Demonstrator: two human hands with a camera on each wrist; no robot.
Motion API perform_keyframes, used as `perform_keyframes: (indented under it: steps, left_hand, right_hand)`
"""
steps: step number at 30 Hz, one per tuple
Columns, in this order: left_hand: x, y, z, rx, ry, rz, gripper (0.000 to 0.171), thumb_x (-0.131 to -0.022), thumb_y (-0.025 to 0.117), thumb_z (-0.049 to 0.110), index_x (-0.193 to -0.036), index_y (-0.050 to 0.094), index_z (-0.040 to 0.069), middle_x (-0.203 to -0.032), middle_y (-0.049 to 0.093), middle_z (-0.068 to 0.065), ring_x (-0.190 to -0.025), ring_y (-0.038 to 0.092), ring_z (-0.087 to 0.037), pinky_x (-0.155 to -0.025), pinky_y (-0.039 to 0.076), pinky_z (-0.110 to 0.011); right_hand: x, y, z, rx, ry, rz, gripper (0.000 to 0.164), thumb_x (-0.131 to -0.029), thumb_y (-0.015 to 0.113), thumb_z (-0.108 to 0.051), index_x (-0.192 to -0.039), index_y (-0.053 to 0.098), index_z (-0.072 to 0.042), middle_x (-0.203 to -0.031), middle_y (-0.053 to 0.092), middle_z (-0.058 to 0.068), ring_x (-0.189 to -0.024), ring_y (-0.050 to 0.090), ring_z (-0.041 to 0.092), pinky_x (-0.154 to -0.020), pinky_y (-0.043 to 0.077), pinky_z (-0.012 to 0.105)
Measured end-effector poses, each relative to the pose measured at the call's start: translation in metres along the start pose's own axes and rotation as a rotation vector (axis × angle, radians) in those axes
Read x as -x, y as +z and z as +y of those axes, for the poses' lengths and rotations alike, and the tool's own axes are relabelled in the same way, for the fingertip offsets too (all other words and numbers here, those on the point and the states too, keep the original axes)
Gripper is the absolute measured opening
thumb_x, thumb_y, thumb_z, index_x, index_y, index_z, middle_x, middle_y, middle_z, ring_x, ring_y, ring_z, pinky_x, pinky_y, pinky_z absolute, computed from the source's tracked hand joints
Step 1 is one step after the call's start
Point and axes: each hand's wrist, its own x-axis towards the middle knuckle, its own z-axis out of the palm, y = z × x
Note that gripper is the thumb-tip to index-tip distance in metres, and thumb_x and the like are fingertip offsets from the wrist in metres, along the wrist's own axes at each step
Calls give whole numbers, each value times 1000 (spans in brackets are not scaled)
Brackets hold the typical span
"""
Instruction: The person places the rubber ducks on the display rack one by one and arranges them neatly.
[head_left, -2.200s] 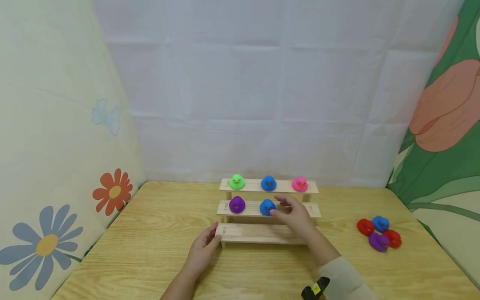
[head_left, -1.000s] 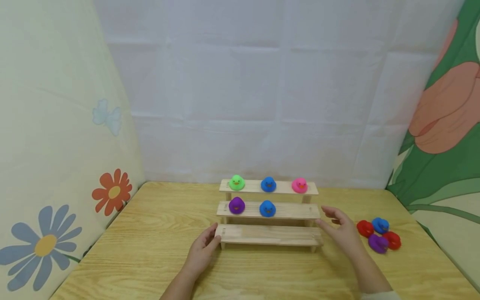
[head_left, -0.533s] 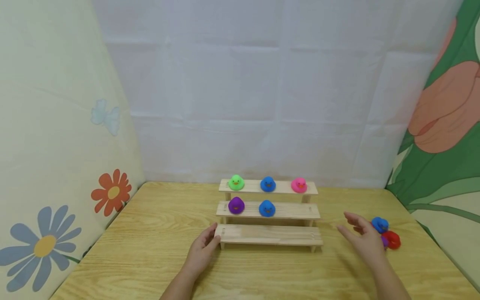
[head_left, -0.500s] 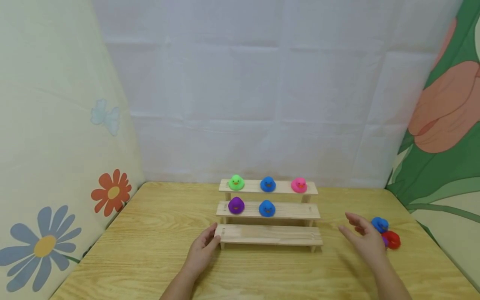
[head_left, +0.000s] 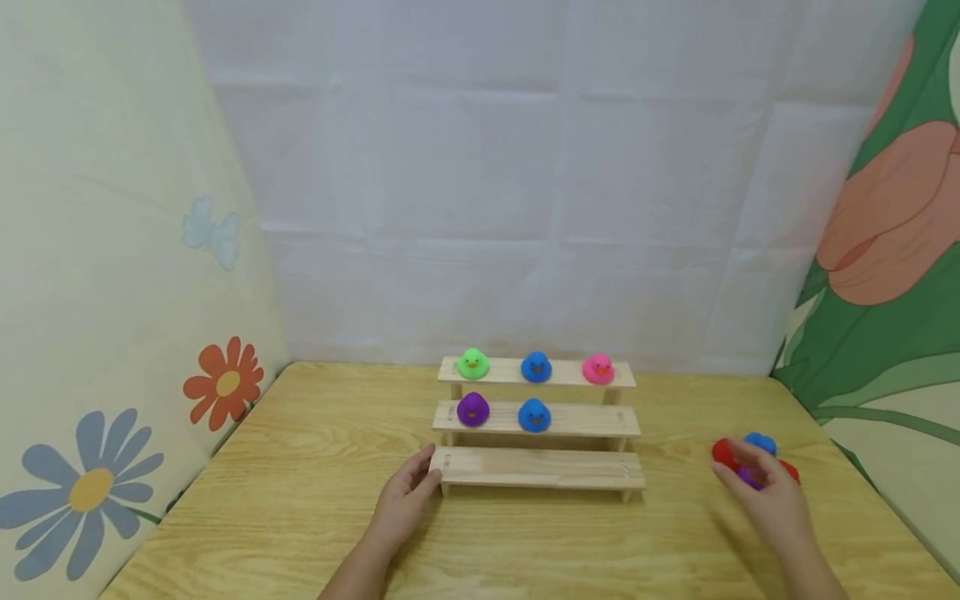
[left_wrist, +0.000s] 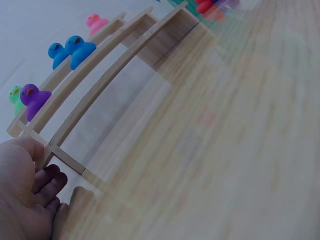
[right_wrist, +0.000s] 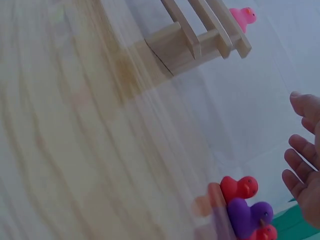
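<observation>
Stand (head_left: 540, 457) of pale wood, three steps high, sits on the table (head_left: 337, 433) before a white cloth (head_left: 480, 183) in the head view, where we see the left hand (head_left: 405, 500) gripping one end of the lowest step (head_left: 540, 480). The top step (head_left: 567, 372) carries a green duck (head_left: 473, 364), a blue duck (head_left: 536, 367) and a pink duck (head_left: 598, 369); the middle step (head_left: 581, 419) bears a purple duck (head_left: 473, 409) and a second blue duck (head_left: 535, 415). The right hand (head_left: 776, 504), thumb and fingers parted, hovers by a loose group on the table: one red duck (head_left: 723, 454), another red duck (head_left: 791, 472), a third blue duck (head_left: 761, 442) and a second purple duck (head_left: 749, 478), partly hidden from us.

From the left wrist, we look along the stand, the step's end pinched between thumb and bent fingers. The purple duck overlaps the green one, and two blue ducks overlap behind. Red and purple shapes at the upper edge are too blurred for us to separate.

From the right wrist, we find the right hand at the edge of view, its fingers spread and loosely bent, near the red and purple ducks but apart from them. Those ducks cluster closely, while the pink duck shows above the stand's end.
</observation>
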Motion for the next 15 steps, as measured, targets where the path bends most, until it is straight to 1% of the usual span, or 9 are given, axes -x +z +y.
perform_keyframes:
  steps: [2,4,6,8,9,11,12,14,15]
  left_hand:
    - [0,0,0,-3,-1,2,49,-100,53,12,-144,40,-6,-138,54,-26,-130,51,-38,-111,42,-48]
    - [0,0,0,-3,3,1,49,-100,53,12,-144,40,-6,-137,55,-26,-128,52,-38,-110,43,-48]
    - [0,-1,0,1,1,2,49,-100,53,12,-144,40,-6,-137,55,-26,-128,52,-37,-110,43,-47]
    - [0,0,0,2,-1,2,49,-100,53,12,-144,40,-6,-137,55,-26,-128,52,-37,-110,43,-48]
    - [0,0,0,4,-1,2,49,-100,53,13,-144,40,-6,-137,55,-26,-128,52,-37,-110,42,-48]
    - [0,0,0,6,-1,0,49,-100,53,13,-144,40,-6,-137,55,-26,-128,52,-37,-110,42,-48]
    - [0,0,1,8,-4,0,49,-100,53,13,-144,40,-6,-137,55,-25,-128,52,-37,-111,42,-48]
    - [1,0,1,6,-5,-1,49,-101,53,13,-144,40,-6,-137,55,-26,-129,52,-37,-111,42,-48]
    - [1,0,2,6,-4,-2,49,-101,53,13,-144,40,-6,-137,55,-26,-129,51,-37,-111,42,-48]
  right_hand:
    - [1,-4,4,16,18,-5,55,-92,68,-35,-135,55,-2,-122,65,8,-85,40,-27,-70,39,-2]
    - [1,-8,8,30,40,-7,56,-93,67,-36,-136,54,-2,-131,60,19,-84,39,-28,-70,38,-3]
    - [0,-11,12,34,64,-7,59,-92,68,-37,-136,53,-2,-125,65,5,-84,37,-30,-71,37,-3]
    - [0,-14,15,38,99,-2,61,-91,69,-38,-137,52,-3,-123,63,-8,-85,36,-30,-72,35,-5]
    - [0,-15,16,39,118,-5,63,-91,69,-39,-138,51,-3,-125,62,-9,-90,45,-25,-72,35,-5]
    - [-1,-18,18,48,152,-23,66,-91,68,-42,-141,48,-3,-133,61,-5,-107,58,-6,-72,35,-5]
    - [-2,-19,18,53,175,-34,69,-91,67,-44,-143,45,-4,-141,56,4,-118,58,6,-72,35,-5]
    - [-3,-21,20,48,219,-62,73,-92,65,-47,-147,41,-5,-151,43,18,-135,46,31,-76,40,-2]
    - [-4,-22,21,43,232,-74,75,-92,64,-48,-148,39,-5,-153,39,21,-140,37,40,-77,40,-2]
